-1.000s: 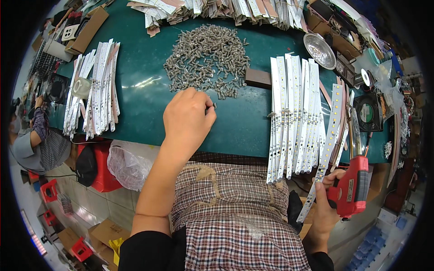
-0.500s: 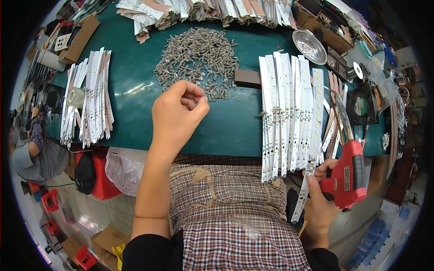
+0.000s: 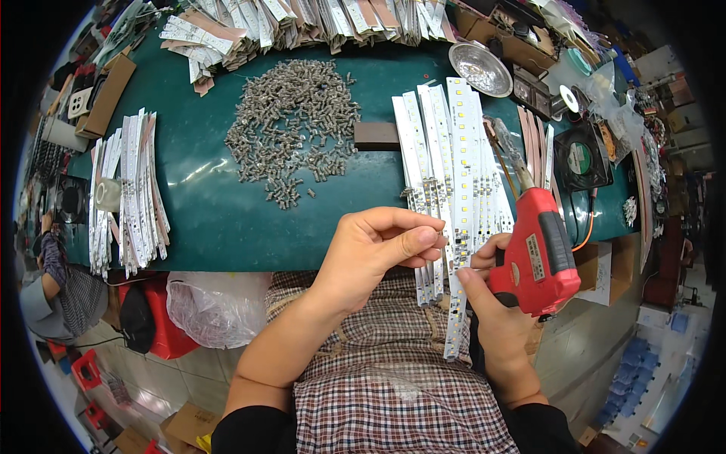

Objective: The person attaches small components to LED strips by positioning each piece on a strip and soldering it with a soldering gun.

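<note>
My left hand (image 3: 374, 250) hovers over the near edge of the green table (image 3: 212, 219), its fingertips pinched together against the near end of a white LED strip (image 3: 457, 227). Anything held in the pinch is too small to see. My right hand (image 3: 495, 310) grips a red soldering gun (image 3: 533, 253) whose metal tip points away over the row of strips; its thumb rests on the same strip. A pile of small grey metal parts (image 3: 295, 125) lies farther back on the table, left of the strips.
Another stack of strips (image 3: 125, 189) lies at the table's left end, and more line the far edge (image 3: 302, 23). A brown block (image 3: 376, 136), a silver bowl (image 3: 479, 68) and a black fan (image 3: 582, 159) sit nearby. A person (image 3: 53, 287) sits far left.
My left hand left the edge of the parts pile and came back toward me and to the right, pinched. My right hand raised the soldering gun from beside my lap to the strips.
</note>
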`<action>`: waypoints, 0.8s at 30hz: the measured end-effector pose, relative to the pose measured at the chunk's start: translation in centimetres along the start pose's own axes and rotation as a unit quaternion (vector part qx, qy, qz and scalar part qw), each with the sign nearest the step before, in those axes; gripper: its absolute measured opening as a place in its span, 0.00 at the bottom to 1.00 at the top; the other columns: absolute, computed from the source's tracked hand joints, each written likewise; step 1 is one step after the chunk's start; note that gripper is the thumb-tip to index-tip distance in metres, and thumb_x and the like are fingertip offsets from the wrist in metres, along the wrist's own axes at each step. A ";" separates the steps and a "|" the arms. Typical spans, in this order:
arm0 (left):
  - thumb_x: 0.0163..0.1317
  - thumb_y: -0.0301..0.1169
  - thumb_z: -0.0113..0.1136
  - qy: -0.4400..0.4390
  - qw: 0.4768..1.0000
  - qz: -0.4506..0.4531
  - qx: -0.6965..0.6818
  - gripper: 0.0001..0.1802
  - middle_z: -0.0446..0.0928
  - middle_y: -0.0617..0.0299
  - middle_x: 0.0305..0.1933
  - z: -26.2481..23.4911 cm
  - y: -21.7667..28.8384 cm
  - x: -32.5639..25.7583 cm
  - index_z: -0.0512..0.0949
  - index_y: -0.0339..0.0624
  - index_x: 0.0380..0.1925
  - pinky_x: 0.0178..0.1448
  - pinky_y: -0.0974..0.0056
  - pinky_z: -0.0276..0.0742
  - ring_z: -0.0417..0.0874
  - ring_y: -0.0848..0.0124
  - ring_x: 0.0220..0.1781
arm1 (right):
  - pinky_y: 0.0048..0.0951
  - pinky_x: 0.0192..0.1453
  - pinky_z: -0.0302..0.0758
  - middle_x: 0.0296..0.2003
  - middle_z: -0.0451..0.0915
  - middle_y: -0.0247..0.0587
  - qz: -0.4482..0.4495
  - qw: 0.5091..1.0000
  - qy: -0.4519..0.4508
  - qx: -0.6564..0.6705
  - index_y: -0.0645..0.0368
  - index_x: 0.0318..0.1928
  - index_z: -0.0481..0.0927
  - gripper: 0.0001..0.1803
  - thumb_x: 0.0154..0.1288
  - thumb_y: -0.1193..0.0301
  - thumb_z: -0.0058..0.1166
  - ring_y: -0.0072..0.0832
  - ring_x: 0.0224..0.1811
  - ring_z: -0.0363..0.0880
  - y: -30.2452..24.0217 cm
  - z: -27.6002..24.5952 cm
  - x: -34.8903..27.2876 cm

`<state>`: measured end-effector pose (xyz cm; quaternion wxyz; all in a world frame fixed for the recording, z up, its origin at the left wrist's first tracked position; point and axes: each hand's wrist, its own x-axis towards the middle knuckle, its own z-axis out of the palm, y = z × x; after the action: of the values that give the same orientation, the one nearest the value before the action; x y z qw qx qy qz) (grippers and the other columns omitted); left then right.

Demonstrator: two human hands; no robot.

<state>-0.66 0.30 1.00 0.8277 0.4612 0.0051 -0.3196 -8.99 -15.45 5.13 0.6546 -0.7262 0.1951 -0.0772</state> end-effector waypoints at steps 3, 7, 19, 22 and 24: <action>0.63 0.31 0.63 0.010 1.000 0.009 0.006 0.12 0.84 0.55 0.37 -0.2 -0.6 0.0 0.81 0.35 0.43 0.40 0.72 0.81 0.84 0.74 0.36 | 0.19 0.41 0.73 0.39 0.72 0.37 0.005 1.000 -0.019 -0.009 0.62 0.53 0.66 0.27 0.53 0.87 0.60 0.19 0.37 0.74 0.2 -0.1 0.2; 0.63 0.32 0.63 0.015 1.000 0.019 0.005 0.12 0.83 0.57 0.36 0.0 -0.8 0.1 0.82 0.35 0.42 0.40 0.72 0.80 0.83 0.76 0.36 | 0.20 0.41 0.74 0.40 0.72 0.37 -0.015 0.998 -0.052 -0.038 0.62 0.53 0.65 0.28 0.53 0.87 0.60 0.19 0.38 0.74 0.9 -0.3 0.2; 0.63 0.32 0.63 0.013 1.000 0.015 0.004 0.11 0.82 0.61 0.33 0.0 -1.4 0.2 0.82 0.34 0.39 0.39 0.71 0.78 0.80 0.76 0.34 | 0.20 0.42 0.74 0.40 0.71 0.36 -0.025 0.997 -0.070 -0.033 0.62 0.53 0.65 0.27 0.54 0.86 0.60 0.19 0.39 0.74 1.2 -0.2 0.1; 0.63 0.33 0.63 0.018 1.000 0.011 0.011 0.11 0.81 0.61 0.33 0.1 -1.3 0.2 0.81 0.35 0.38 0.38 0.71 0.78 0.80 0.77 0.33 | 0.19 0.42 0.73 0.39 0.70 0.35 -0.025 0.996 -0.076 -0.036 0.61 0.52 0.65 0.26 0.56 0.86 0.60 0.17 0.38 0.73 1.2 -0.1 0.1; 0.63 0.33 0.63 0.030 0.998 0.032 0.049 0.11 0.81 0.62 0.32 0.3 -1.2 0.2 0.81 0.35 0.38 0.38 0.72 0.78 0.79 0.78 0.32 | 0.18 0.42 0.72 0.39 0.69 0.34 -0.022 0.996 -0.080 -0.039 0.61 0.51 0.64 0.24 0.57 0.85 0.59 0.16 0.38 0.72 1.2 0.1 0.1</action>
<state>-1.25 -0.45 0.22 0.8133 0.5107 -0.0007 -0.2787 -9.11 -15.51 3.95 0.6376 -0.7591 0.1290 -0.0254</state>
